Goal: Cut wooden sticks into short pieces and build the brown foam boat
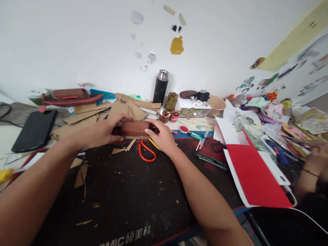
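A brown, rounded cover (135,128), like the canopy of a model boat, sits on a narrow cardboard base between my hands. My left hand (116,128) grips its left end, thumb low at the front and fingers over the top. At the right end, my right hand (161,135) presses with thumb and fingers curled around it. The far side of the piece is hidden. Just in front of it lie red-handled scissors (146,158) and thin wooden sticks (130,145). Behind my left hand are pieces of brown cardboard (93,108).
A similar model boat (74,98) with a dark red hull stands back left, above a black phone (36,130). Behind are a black thermos (161,87) and paint pots (174,117). A utility knife (210,160) and red paper (256,174) lie right, near another person's hand (317,159).
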{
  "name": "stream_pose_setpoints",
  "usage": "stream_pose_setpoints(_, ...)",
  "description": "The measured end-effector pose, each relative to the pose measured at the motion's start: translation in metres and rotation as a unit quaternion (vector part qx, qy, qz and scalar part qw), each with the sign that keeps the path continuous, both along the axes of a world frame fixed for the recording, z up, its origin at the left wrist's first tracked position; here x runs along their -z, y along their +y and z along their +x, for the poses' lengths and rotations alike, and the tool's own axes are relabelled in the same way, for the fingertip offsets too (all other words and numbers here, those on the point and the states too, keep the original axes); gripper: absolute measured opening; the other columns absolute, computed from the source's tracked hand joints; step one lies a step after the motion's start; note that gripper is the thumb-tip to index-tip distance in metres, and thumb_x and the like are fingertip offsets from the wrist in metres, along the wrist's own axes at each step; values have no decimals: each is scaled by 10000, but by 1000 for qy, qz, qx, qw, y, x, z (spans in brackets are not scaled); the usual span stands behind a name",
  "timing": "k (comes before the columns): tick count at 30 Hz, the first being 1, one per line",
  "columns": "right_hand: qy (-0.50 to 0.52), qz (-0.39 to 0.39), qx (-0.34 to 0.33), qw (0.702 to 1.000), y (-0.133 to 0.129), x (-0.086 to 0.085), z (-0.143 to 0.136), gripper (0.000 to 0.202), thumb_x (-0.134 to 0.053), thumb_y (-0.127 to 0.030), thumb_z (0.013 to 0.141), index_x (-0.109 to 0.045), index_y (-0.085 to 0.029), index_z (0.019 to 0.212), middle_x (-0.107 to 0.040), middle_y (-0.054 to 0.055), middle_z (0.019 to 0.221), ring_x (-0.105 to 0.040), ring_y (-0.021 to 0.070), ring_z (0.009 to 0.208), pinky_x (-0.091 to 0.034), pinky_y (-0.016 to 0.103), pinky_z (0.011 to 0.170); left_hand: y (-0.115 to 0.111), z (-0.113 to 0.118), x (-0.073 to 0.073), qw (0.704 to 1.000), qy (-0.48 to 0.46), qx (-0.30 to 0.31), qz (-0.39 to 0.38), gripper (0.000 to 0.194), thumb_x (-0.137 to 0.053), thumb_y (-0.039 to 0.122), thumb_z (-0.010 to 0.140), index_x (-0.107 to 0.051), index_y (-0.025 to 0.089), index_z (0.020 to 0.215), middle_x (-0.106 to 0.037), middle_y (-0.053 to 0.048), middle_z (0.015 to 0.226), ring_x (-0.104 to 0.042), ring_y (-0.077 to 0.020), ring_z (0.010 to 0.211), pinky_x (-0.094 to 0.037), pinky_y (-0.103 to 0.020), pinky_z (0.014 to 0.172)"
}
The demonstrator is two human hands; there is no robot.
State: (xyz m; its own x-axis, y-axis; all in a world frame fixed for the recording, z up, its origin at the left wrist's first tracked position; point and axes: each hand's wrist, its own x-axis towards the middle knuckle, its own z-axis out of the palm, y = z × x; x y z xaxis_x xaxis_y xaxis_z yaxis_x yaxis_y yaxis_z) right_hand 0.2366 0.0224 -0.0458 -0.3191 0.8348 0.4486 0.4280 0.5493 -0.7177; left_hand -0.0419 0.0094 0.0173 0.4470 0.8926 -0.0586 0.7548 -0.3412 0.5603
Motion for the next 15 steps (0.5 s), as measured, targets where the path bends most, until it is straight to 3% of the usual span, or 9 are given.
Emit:
stream_pose_setpoints(8,-2,5,-3,1000,-3,-3,1,320,-720,-267,1012,-728,-291,1330,-761,73,1325,-721,243,1206,-561,424,1081,1,-2,-2,1000,7,3,-4,767,-724,504,811,-520,283,1516,-745,-125,1384,-738,-356,1147,-581,-462,960)
stream_pose_setpoints(11,4,6,-3,1000,-2,-2,0,323,-717,-266,1012,-727,-292,1333,-761,73,1327,-722,243,1207,-561,424,1080,3,-8,-4,999,-35,11,-3,761,-720,591,873,-521,296,1545,-686,-115,1497,-685,-351,1294,-563,-465,1055)
stream_pose_setpoints(15,3,3,-5,1000,-2,-1,-1,327,-703,-276,1019,-724,-303,1344,-759,67,1334,-723,243,1204,-560,424,1078,4,-14,-9,994,-106,-27,5,749,-658,657,945,-496,296,1580,-563,-99,1647,-616,-321,1412,-494,-464,1183)
